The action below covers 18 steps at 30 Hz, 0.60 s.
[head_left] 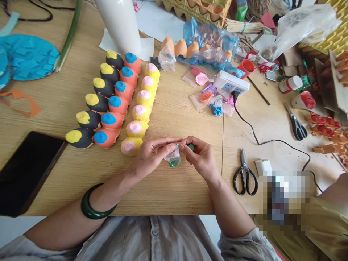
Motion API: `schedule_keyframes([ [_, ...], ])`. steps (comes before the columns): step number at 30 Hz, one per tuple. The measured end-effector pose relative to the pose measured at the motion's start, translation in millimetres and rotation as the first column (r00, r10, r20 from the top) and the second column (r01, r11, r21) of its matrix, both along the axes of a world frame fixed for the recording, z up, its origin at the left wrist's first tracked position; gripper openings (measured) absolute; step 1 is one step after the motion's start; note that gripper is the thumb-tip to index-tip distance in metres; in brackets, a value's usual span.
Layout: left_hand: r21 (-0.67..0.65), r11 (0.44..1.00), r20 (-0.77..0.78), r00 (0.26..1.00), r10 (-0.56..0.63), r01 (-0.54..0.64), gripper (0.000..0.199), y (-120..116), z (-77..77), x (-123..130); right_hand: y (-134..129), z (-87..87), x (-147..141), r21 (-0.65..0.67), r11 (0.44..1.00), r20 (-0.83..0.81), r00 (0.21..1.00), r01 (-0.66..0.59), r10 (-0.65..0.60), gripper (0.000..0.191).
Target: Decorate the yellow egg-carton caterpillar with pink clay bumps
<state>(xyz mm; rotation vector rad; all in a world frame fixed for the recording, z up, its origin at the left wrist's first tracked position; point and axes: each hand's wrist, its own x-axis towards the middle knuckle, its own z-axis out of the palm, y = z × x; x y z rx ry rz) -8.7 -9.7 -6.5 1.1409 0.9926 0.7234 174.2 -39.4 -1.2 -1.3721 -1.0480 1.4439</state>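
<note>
Your left fingers (163, 144) and right fingers (187, 142) were closed on a small clear plastic bag (172, 157) of green clay (173, 164) (seemingly opening it; that pinch needed keeping).

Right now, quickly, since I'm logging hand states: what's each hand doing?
Left hand: closed, pinching a small clear plastic bag.
Right hand: closed, holding a green piece at the bag's edge.

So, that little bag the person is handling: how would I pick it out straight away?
At the wooden table's near edge, the left hand wears a green bangle. Between it and the right hand hangs a small clear plastic bag. Unlike the bags beside the power strip, it holds something green at its bottom.
</note>
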Motion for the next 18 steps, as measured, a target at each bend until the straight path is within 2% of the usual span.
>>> schedule_keyframes([
  [3, 0.038, 0.999, -0.017, 1.0, -0.006, 0.006, 0.034, -0.6, 0.3, -1.5, 0.5, 1.5, 0.8, -0.033, 0.999, 0.012, 1.0, 0.024, -0.024, 0.043],
  [6, 0.184, 0.981, -0.11, 0.991, 0.077, -0.056, 0.028, -2.9, -0.3, -2.0, -1.5, 4.6, -0.7, -0.046, 0.997, 0.037, 0.997, 0.069, -0.067, 0.049],
  [9, 0.41, 0.906, -0.199, 0.958, 0.206, -0.11, 0.021, -6.0, 0.4, -1.0, -6.5, 8.6, -6.8, 0.013, 1.0, 0.124, 0.992, 0.027, -0.029, 0.05],
  [12, 0.568, 0.819, -0.236, 0.936, 0.261, -0.086, 0.016, -8.6, 2.0, 0.8, -11.6, 9.8, -14.6, 0.093, 0.996, 0.208, 0.978, -0.002, -0.018, 0.046],
  [14, 0.591, 0.804, -0.233, 0.938, 0.257, -0.073, 0.015, -9.5, 3.0, 1.8, -13.2, 8.1, -17.4, 0.135, 0.991, 0.238, 0.971, -0.009, -0.024, 0.04],
  [18, 0.487, 0.868, -0.219, 0.949, 0.225, -0.094, 0.016, -9.4, 6.0, 3.0, -12.1, 4.3, -14.7, 0.189, 0.98, 0.306, 0.952, -0.061, 0.001, 0.022],
])
